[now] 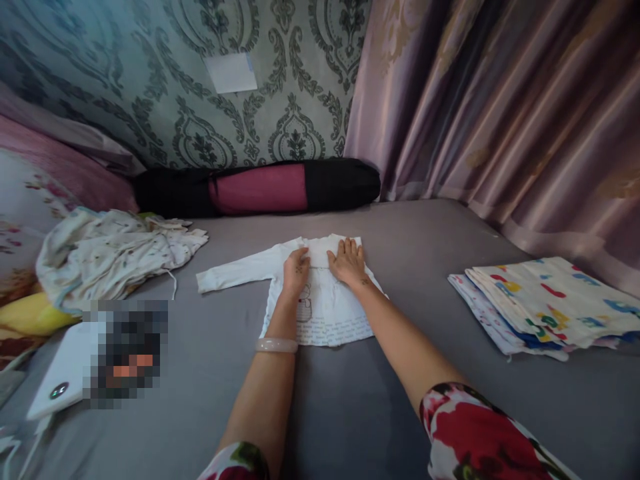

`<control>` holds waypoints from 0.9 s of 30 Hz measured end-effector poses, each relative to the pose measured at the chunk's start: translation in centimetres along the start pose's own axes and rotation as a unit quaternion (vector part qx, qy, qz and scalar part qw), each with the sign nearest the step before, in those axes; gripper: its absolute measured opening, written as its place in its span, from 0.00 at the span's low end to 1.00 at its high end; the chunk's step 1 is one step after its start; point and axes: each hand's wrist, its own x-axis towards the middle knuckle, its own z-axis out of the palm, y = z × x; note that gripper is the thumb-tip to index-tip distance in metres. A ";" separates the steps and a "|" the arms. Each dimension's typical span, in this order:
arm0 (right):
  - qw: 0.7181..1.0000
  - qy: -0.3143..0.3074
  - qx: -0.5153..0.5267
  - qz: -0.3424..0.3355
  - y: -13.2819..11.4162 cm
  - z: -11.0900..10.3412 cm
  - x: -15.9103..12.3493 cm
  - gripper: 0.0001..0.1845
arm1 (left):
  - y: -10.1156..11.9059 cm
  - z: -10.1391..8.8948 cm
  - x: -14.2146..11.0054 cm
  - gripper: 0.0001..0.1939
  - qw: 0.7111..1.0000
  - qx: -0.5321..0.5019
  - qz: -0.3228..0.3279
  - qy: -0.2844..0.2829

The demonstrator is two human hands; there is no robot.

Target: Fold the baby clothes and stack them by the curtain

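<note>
- Head view: white garment point(336, 303), printed figure point(305, 308), lettering point(340, 329) low down, one sleeve point(239, 268) outstretched.
- Right hand point(348, 264) lies flat, open on it.
- Left hand point(297, 269) curls; grip unclear.

- Left hand point(297, 273): on the upper part of a white child's top point(333, 303), fingers curled; its grip on the cloth cannot be determined; pale bracelet point(277, 345) on the forearm.
- Right hand point(349, 260): palm down on the same top, fingers extended toward the neckline.
- Top: spread on a grey sheet point(210, 427); one sleeve point(235, 268) extends left; printed text runs near the hem.
- Right side: stack of folded printed cloths point(560, 293); pink curtain point(450, 120) behind.
- Left side: crumpled patterned cloth point(120, 257); white device point(63, 370), partly pixelated.
- Rear: black-and-maroon long bag point(257, 189) near patterned wall point(165, 73).
</note>
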 end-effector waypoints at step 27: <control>0.965 -0.035 0.260 0.010 8.0 -4.2 2.1 0.22 | 2.8 -0.7 -1.6 0.18 0.972 0.233 0.026 0.012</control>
